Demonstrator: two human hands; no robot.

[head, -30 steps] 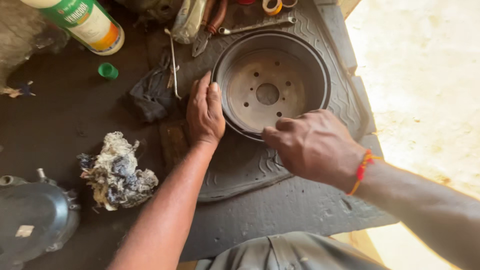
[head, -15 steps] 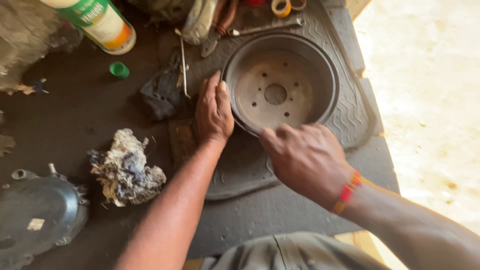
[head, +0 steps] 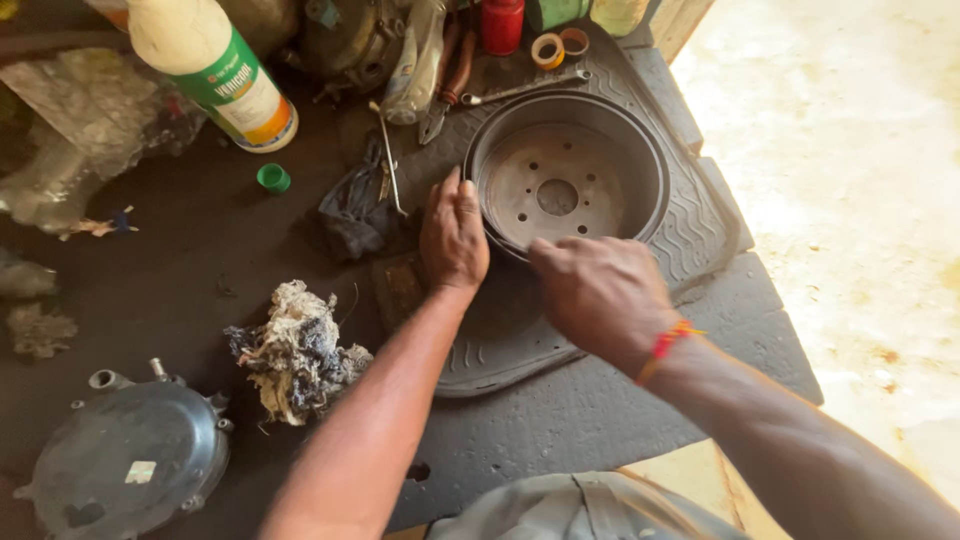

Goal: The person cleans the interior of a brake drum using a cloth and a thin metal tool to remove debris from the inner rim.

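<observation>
Evidently, the brake drum (head: 565, 180) is being steadied by the flat, open left hand (head: 453, 235) while its near rim is being gripped by the closed right hand (head: 598, 290).

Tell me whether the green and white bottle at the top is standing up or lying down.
Lying down: the bottle rests on its side, and a loose green cap sits beside it.

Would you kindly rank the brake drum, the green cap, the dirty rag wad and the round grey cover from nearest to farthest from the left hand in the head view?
1. Brake drum: touching the left hand, just to its right.
2. Dirty rag wad: lower left, on the dark floor.
3. Green cap: upper left, only slightly farther than the wad.
4. Round grey cover: far lower left corner.
</observation>
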